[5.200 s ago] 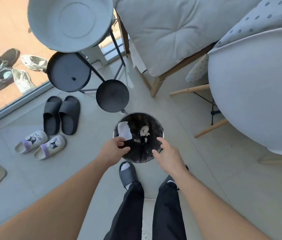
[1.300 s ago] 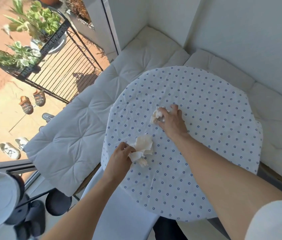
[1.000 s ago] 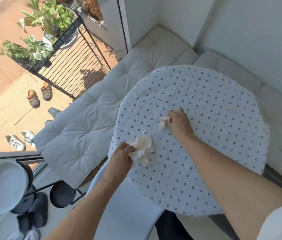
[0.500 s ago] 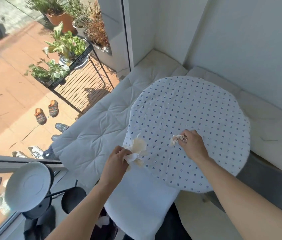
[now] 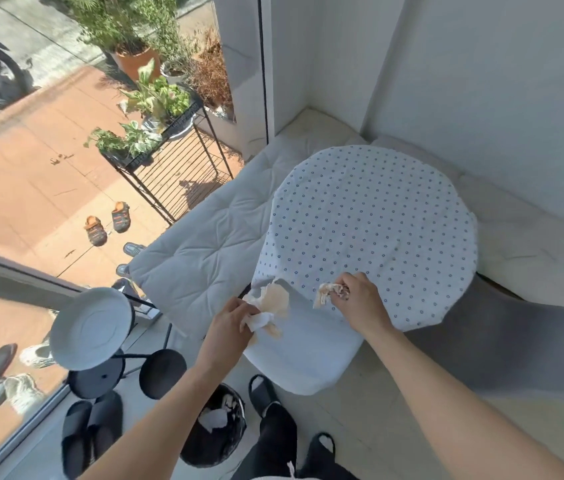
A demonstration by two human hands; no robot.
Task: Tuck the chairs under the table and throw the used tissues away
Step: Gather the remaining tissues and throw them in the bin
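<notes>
1. Head view shows 2 hands, each closed on 1 used tissue, both raised at the near edge of the round table [image 5: 377, 216] with its dotted cloth.
2. Left hand [image 5: 230, 323] grips the larger tissue [image 5: 270, 306], a crumpled white wad stained tan; it hangs just off the table's near-left rim, above the white chair [image 5: 301, 355]. Its longer side runs up and away from the fingers toward the table.
3. Right hand [image 5: 360, 303] pinches the smaller tissue [image 5: 327, 292] between fingertips, over the table's near edge; the wad sticks out leftward from the fingers, toward the other tissue, the 2 apart.
4. 1 white chair is visible, its seat partly under the table's near side and jutting out toward the person.
5. 1 black bin [image 5: 214, 427] stands on the floor, nearer the camera than the table and below the left forearm, with at least 2 white scraps inside.
6. Left of the table lies a quilted bench cushion [image 5: 204, 258]; 1 pair of black slippers [image 5: 90, 431] sits farther left of the bin.
</notes>
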